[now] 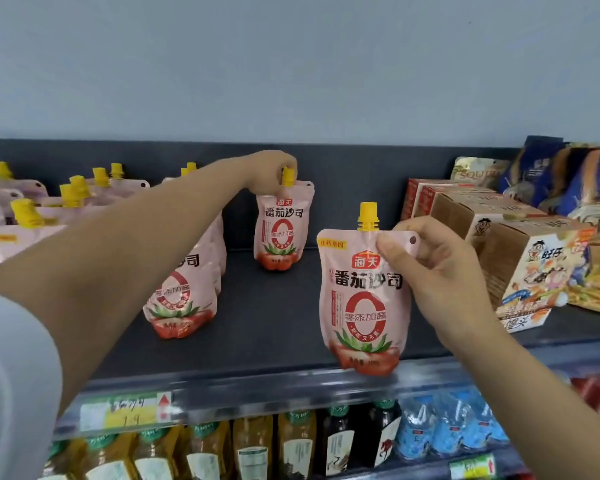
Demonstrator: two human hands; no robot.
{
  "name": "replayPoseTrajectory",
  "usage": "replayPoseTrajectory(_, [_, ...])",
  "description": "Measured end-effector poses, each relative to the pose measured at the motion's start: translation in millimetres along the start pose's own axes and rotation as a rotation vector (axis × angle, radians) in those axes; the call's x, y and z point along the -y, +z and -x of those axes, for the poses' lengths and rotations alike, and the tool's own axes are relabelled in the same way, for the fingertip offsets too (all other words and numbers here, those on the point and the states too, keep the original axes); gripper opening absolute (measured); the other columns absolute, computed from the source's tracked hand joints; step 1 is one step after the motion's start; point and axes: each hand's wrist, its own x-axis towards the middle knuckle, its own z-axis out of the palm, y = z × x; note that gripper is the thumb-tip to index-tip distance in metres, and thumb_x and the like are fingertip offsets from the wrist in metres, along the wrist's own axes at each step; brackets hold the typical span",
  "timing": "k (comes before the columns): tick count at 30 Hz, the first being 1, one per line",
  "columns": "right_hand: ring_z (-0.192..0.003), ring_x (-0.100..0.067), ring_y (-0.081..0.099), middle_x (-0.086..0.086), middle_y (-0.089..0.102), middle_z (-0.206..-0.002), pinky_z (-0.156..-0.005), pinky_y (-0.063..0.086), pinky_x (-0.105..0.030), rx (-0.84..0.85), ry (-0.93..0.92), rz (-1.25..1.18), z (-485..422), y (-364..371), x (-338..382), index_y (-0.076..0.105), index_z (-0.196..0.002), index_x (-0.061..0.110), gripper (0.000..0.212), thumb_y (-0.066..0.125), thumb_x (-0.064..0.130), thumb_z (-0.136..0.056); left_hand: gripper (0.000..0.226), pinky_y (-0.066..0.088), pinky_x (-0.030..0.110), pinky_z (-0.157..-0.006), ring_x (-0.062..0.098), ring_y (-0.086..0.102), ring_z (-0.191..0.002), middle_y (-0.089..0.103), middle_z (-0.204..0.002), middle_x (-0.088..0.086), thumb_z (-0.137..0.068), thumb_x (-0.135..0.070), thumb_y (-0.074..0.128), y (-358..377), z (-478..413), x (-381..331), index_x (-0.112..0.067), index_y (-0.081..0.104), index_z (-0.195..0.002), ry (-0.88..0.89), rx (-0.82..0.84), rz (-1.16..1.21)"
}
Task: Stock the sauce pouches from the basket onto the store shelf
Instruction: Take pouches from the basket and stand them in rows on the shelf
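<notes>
The dark shelf (274,323) lies bare in a wide lane between the standing row of pouches (184,292) on the left and the cardboard boxes (520,258) on the right. Two things stand in that lane: the rear pouch (281,230), gripped at its cap by the left hand (271,171) near the back wall, and the front pouch (361,306), pinched by the right hand (437,271) at the front edge. Bare deck separates them. Overhead, the space is open.
</notes>
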Motion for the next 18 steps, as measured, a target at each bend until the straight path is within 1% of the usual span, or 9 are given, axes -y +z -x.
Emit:
replayPoseTrajectory(2, [-0.072, -0.012, 0.072, -0.002, 0.072, -0.081, -0.056, 0.054, -0.019, -0.001, 0.012, -0.004, 0.1, 1.1, -1.0, 0.062, -0.086, 0.017, 0.005, 0.066, 0.020, -0.086, 0.022, 0.037, 0.029, -0.070, 0.020, 0.051, -0.087, 0.054, -0.095, 0.002, -0.081, -0.012, 0.070, 4.4, -3.7, 1.1, -0.015, 0.051, -0.091, 0.015, 0.000, 0.000])
replayPoseTrajectory(5, [-0.072, -0.012, 0.072, 0.000, 0.073, -0.080, -0.056, 0.054, -0.020, 0.003, 0.035, -0.022, -1.0, 2.7, -2.4, 0.062, -0.088, 0.014, 0.008, 0.065, 0.021, -0.086, 0.022, 0.037, 0.028, -0.073, 0.019, 0.050, -0.091, 0.053, -0.100, 0.001, -0.082, -0.016, 0.069, 10.5, -7.5, 3.8, -0.017, 0.051, -0.094, 0.021, -0.016, -0.007])
replayPoseTrajectory(8, [-0.071, -0.011, 0.072, 0.001, 0.073, -0.078, -0.056, 0.054, -0.020, 0.018, 0.046, -0.041, -2.0, 4.9, -4.4, 0.061, -0.090, 0.011, 0.013, 0.064, 0.022, -0.086, 0.021, 0.039, 0.030, -0.073, 0.021, 0.052, -0.092, 0.054, -0.101, 0.002, -0.084, -0.018, 0.067, 16.9, -11.7, 2.7, -0.015, 0.052, -0.099, 0.028, -0.032, -0.033])
replayPoseTrajectory(11, [-0.071, -0.012, 0.072, 0.002, 0.073, -0.077, -0.056, 0.054, -0.020, 0.013, 0.070, -0.084, -1.8, 6.6, -6.4, 0.061, -0.088, 0.014, 0.017, 0.064, 0.030, -0.081, 0.020, 0.040, 0.032, -0.071, 0.021, 0.052, -0.090, 0.056, -0.101, 0.003, -0.085, -0.018, 0.065, 19.0, -15.3, -1.1, -0.016, 0.052, -0.099, 0.032, -0.038, -0.078])
replayPoseTrajectory(14, [-0.072, -0.014, 0.072, 0.000, 0.074, -0.078, -0.056, 0.055, -0.022, 0.021, 0.074, -0.114, -1.0, 6.8, -8.5, 0.061, -0.086, 0.018, 0.017, 0.065, 0.033, -0.080, 0.019, 0.038, 0.031, -0.069, 0.021, 0.052, -0.089, 0.057, -0.101, 0.002, -0.084, -0.020, 0.065, 17.4, -14.5, -3.2, -0.021, 0.050, -0.096, 0.017, -0.052, -0.108])
replayPoseTrajectory(16, [-0.072, -0.014, 0.072, 0.000, 0.074, -0.078, -0.056, 0.055, -0.022, 0.028, 0.070, -0.124, -0.9, 6.7, -9.6, 0.062, -0.085, 0.021, 0.014, 0.065, 0.033, -0.080, 0.024, 0.038, 0.031, -0.069, 0.020, 0.053, -0.090, 0.057, -0.102, 0.001, -0.083, -0.021, 0.067, 16.9, -13.2, -3.5, -0.022, 0.050, -0.099, 0.005, -0.074, -0.103])
replayPoseTrajectory(18, [-0.070, -0.012, 0.072, 0.000, 0.073, -0.076, -0.056, 0.054, -0.021, 0.031, 0.069, -0.149, -1.1, 6.7, -10.6, 0.062, -0.084, 0.022, 0.011, 0.065, 0.032, -0.080, 0.031, 0.039, 0.031, -0.070, 0.020, 0.054, -0.092, 0.058, -0.107, 0.001, -0.081, -0.021, 0.069, 17.7, -12.2, -3.5, -0.021, 0.051, -0.106, -0.012, -0.089, -0.088])
